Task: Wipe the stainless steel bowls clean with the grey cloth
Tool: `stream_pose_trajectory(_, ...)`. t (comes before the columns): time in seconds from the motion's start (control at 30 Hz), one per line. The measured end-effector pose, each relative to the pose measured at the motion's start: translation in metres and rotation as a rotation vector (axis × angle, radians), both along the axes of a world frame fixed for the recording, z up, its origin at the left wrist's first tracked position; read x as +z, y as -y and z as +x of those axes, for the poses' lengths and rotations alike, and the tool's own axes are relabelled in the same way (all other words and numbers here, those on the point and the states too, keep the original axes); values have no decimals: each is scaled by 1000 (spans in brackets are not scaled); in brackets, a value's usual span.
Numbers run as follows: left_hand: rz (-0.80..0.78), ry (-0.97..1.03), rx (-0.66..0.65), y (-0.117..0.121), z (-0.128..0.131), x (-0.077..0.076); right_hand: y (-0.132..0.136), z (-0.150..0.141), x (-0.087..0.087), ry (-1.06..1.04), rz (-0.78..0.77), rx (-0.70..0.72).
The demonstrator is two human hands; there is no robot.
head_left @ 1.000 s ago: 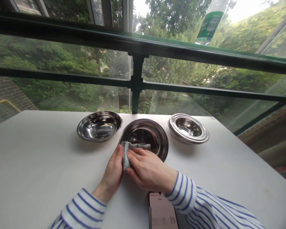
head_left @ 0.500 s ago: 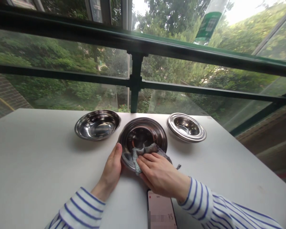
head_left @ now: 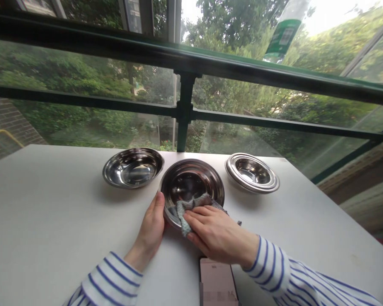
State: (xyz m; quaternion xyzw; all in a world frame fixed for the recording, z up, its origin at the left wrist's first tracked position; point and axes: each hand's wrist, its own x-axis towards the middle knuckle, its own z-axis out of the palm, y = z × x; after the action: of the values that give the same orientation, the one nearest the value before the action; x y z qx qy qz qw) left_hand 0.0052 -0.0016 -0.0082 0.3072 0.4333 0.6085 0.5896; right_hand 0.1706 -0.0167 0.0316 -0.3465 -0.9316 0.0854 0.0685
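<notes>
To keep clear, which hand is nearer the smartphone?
Right. The right hand is just beyond the smartphone; the left hand is farther, to its left, at the middle metal bowl.

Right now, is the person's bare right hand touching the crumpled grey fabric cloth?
Touching: the head view shows the right hand over the cloth, its fingers lying directly on the folds, no gap visible.

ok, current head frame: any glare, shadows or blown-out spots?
Head view: bright reflections inside the left bowl, middle bowl looks darker inside; head view: soft shadows on the table below the left bowl and right bowl; head view: sky washed out at upper right; head view: pixelated patch on the phone.
</notes>
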Motion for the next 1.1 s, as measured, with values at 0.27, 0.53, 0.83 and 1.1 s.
stream_pose_trajectory(0.27,-19,40,-11,-1,-2,-2,-14,-26,-6,-41,78,-11)
stream_pose_trajectory(0.53,-79,144,-46,0,2,12,-58,-37,-9,-25,241,-133)
stream_pose_trajectory(0.83,-61,101,-65,1,1,10,-43,-20,5,11,96,196)
stream_pose_trajectory(1.1,67,-54,-37,-3,-1,1,-66,-32,-10,-36,235,-67)
